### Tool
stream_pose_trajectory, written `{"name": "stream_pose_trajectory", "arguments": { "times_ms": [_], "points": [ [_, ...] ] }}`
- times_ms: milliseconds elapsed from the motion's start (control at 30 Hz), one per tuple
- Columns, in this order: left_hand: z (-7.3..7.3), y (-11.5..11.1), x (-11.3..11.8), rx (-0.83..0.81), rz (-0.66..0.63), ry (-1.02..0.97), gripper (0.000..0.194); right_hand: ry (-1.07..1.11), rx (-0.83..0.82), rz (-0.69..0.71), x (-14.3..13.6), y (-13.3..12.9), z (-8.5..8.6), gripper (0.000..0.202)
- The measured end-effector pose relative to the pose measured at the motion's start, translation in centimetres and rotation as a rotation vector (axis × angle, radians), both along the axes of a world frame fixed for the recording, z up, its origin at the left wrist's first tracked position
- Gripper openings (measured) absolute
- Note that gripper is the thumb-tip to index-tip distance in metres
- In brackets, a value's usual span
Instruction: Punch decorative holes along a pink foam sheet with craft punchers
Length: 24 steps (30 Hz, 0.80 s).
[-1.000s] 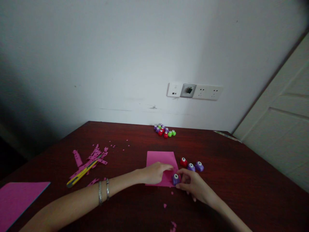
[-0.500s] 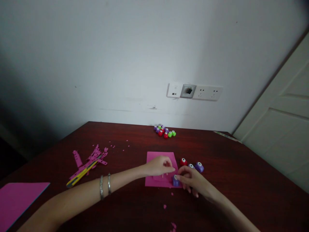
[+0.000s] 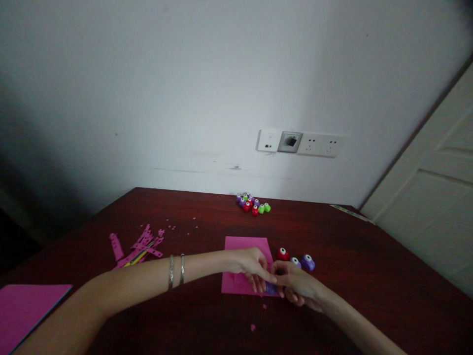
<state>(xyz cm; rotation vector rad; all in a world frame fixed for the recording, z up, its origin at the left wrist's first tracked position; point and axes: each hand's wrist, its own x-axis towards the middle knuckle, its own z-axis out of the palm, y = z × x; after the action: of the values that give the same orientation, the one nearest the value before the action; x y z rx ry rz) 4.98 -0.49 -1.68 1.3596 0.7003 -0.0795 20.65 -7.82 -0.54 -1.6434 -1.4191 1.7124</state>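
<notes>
A small purple craft paper punch [image 3: 271, 288] sits at the lower right corner of a pink sheet [image 3: 232, 282], mostly covered by fingers. My left hand [image 3: 253, 266], with two silver bracelets on its wrist, reaches across the sheet and closes on the punch from the left. From the right, my right hand [image 3: 295, 282] grips the same punch, its fingers curled and its fingertips meeting those of the left. Just beyond my right hand stand a red punch [image 3: 283, 254] and two purple punches [image 3: 308, 262], all with white buttons on top.
Red, green and purple punches [image 3: 254, 209] cluster near the wall. Pink paper strips [image 3: 117, 246] and a yellow cutter knife [image 3: 138, 257] lie at left, partly behind my left forearm. Another pink sheet [image 3: 33, 310] is at lower left. Pink scraps [image 3: 253, 327] dot the dark table.
My left hand has moved right and down from above the sheet onto the purple punch. My right hand stays at the punch. The view has shifted slightly.
</notes>
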Motion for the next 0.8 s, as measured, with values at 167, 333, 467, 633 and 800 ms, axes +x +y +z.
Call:
{"name": "stream_pose_trajectory", "arguments": {
  "times_ms": [167,333,467,633,800],
  "points": [
    [0.2,1.4,0.9,-0.065,-0.096,0.092,0.034,0.024,-0.06,0.081,0.4,0.6,0.0,0.029],
    [0.3,2.5,1.9,-0.118,-0.185,0.198,0.024,0.059,-0.084,0.142,0.7,1.0,0.2,0.033],
    [0.1,2.6,1.8,-0.15,-0.185,0.228,0.023,0.044,-0.115,0.16,0.5,1.3,0.6,0.028],
    [-0.1,2.4,1.4,-0.154,-0.146,0.219,0.022,-0.014,-0.154,0.152,0.3,1.7,0.8,0.024],
    [0.4,2.2,1.2,-0.127,-0.127,0.225,0.027,-0.015,-0.142,0.17,0.4,1.8,0.4,0.025]
  ]
}}
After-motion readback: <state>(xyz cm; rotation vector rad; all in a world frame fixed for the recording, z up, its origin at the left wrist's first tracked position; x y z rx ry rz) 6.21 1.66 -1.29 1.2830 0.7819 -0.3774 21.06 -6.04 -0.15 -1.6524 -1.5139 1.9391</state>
